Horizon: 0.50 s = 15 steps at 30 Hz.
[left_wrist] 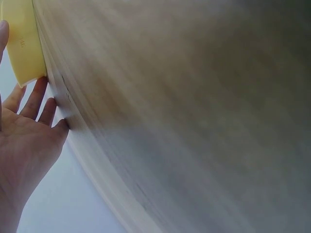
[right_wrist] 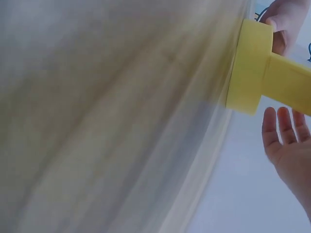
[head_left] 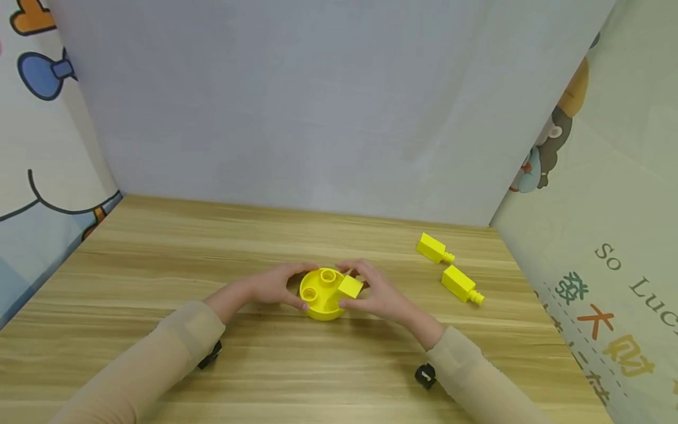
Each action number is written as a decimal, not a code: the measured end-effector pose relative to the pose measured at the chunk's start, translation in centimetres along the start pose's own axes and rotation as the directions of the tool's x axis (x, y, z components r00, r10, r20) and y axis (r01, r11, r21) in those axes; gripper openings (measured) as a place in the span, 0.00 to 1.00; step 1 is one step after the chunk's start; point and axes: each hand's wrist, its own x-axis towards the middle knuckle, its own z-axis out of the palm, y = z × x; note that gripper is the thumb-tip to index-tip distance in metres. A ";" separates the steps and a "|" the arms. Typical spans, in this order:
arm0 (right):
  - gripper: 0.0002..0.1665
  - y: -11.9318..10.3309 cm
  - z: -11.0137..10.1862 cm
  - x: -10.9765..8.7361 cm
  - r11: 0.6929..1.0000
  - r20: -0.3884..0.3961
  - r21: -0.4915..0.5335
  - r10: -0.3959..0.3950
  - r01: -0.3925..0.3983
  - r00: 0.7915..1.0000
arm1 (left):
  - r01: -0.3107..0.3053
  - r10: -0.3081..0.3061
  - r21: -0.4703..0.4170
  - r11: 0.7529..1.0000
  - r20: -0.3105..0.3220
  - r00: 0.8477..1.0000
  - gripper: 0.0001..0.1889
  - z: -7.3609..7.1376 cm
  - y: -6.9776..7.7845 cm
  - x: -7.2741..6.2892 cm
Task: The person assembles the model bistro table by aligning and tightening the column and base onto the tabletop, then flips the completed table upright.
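A round yellow toy stool seat (head_left: pixel 324 313) lies socket side up on the table, with two round sockets showing. My left hand (head_left: pixel 274 285) holds its left rim, thumb at the near side and fingers at the far side. From the right side of the seat rises a square yellow screw-in leg (head_left: pixel 351 286), upright. My right hand (head_left: pixel 375 294) has thumb and index finger around this leg. In the right wrist view, the other fingers (right_wrist: pixel 286 126) stand apart from the leg (right_wrist: pixel 289 82), while thumb and index finger are out of frame. The leg's lower end is hidden.
Two more yellow legs with threaded ends, a farther one (head_left: pixel 431 248) and a nearer one (head_left: pixel 458 284), lie on the wooden table (head_left: pixel 238 235) at the right. A grey cloth wall (head_left: pixel 286 106) stands behind, with printed sheets at both sides.
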 end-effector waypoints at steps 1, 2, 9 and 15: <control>0.38 -0.3 -0.2 -0.1 1.000 0.015 0.025 -0.011 0.011 1.000 | -0.003 0.003 -0.001 1.000 0.000 1.000 0.48 0.0 0.0 0.0; 0.39 -0.7 -0.4 -0.2 0.998 0.032 0.051 -0.028 0.027 0.999 | -0.007 0.007 -0.003 1.000 -0.001 1.000 0.47 0.0 0.1 0.0; 0.34 -1.0 -1.5 -0.6 0.977 0.138 0.173 -0.148 0.123 0.979 | -0.007 0.007 -0.007 1.000 0.001 1.000 0.47 -0.1 0.2 -0.1; 0.29 -1.4 -1.7 -0.7 0.979 0.139 0.153 -0.154 0.133 0.978 | -0.007 0.007 -0.004 1.000 0.001 1.000 0.47 -0.1 0.1 -0.1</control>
